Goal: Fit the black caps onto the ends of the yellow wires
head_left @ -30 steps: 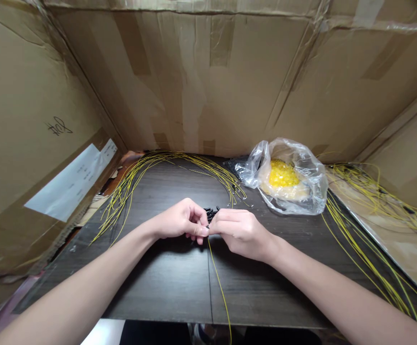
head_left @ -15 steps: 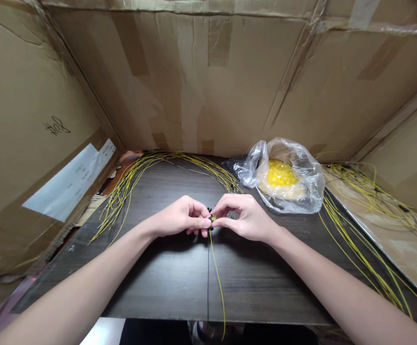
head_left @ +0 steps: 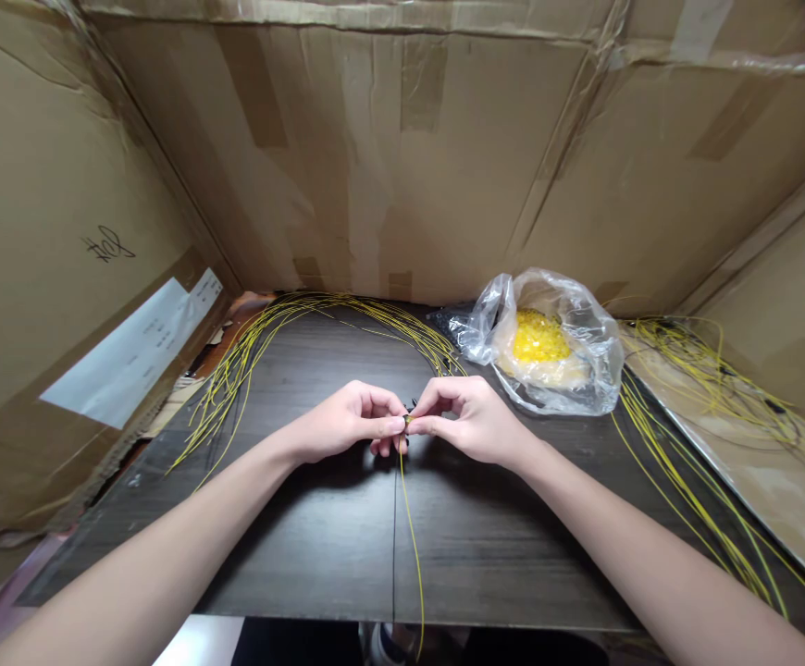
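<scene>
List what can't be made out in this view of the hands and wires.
All in the head view:
The small part pinched between the left hand and right hand: hidden by both hands.
The yellow pieces in the plastic bag: blurred by the film.
The white label: writing too small to read.
The yellow wire: lower end cut off by the bottom edge.

Glossy plastic-coated wires, matt cardboard, wood-grain tabletop

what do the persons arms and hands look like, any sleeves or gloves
The left forearm and right forearm are bare and slim, with no sleeves in view. The left hand and right hand wear no gloves, and no rings, watch or markings show.
</scene>
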Tool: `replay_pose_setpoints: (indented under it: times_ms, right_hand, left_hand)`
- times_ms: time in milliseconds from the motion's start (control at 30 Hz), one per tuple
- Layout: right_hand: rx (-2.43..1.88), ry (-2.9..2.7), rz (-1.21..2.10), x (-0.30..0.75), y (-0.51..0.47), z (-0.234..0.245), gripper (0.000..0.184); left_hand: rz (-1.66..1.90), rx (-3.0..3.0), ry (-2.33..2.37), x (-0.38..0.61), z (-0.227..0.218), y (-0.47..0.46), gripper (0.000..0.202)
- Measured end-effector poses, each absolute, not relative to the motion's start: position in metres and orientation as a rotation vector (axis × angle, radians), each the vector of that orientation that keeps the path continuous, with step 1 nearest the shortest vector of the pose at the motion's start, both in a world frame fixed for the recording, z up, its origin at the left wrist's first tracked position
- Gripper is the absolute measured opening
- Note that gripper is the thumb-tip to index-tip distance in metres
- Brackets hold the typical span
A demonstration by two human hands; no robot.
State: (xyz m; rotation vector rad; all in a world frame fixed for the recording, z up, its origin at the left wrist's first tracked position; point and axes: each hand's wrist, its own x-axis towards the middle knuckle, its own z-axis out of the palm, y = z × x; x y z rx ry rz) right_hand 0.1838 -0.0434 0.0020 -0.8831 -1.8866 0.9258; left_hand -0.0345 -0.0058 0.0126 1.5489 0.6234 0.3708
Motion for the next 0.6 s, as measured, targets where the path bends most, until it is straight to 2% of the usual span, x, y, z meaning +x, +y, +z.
replay_pose_setpoints:
  times_ms: [200, 433, 600]
  right_hand:
    - [-0.898, -2.116, 0.754, 0.1850, -0.0432, 0.0038, 0.016]
    - [-0.866, -2.251, 0.786, 0.1851, -0.0447, 0.0038, 0.016]
    - [-0.834, -2.294, 0.671, 0.1842, -0.0444, 0.0010, 0.016]
  left_hand:
    - [0.388, 1.516, 0.640, -0.0360, 0.0105, -0.0046, 0.025]
    - [0.372, 1.520, 0.621, -0.0373, 0.0070, -0.0027, 0.026]
    - [0.374, 1.457, 0.631, -0.0353, 0.0035, -0.0042, 0.024]
